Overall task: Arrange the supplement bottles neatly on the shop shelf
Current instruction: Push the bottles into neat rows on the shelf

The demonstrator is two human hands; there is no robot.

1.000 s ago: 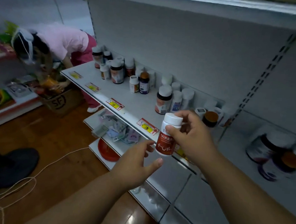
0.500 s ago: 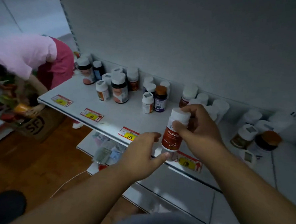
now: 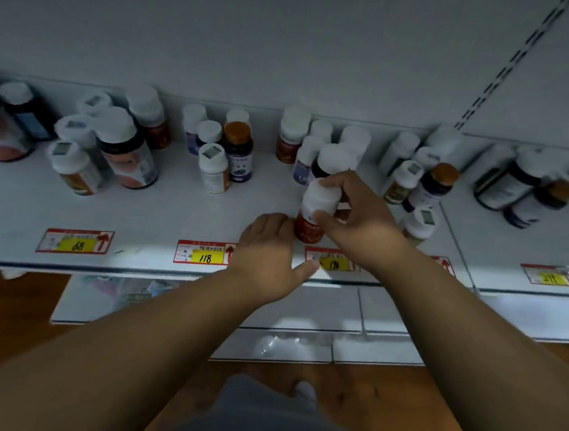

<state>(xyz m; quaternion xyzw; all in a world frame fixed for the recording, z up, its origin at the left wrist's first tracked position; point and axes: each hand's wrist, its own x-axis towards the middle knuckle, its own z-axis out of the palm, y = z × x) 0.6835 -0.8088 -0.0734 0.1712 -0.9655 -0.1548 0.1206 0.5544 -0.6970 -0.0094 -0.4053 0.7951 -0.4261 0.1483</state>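
Pinching the white cap of a red-labelled white plastic supplement bottle (image 3: pixel 314 213), the right hand (image 3: pixel 359 220) holds it at the white metal shelf (image 3: pixel 163 208) front (upright); the left hand (image 3: pixel 269 251), fingers curled, touches its base.

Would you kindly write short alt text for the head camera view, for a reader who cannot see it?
A person's right hand grips a white-capped red bottle over a white shop shelf, while the left hand rests beside its base. Other supplement bottles stand in loose groups toward the back, and yellow price tags line the front edge.
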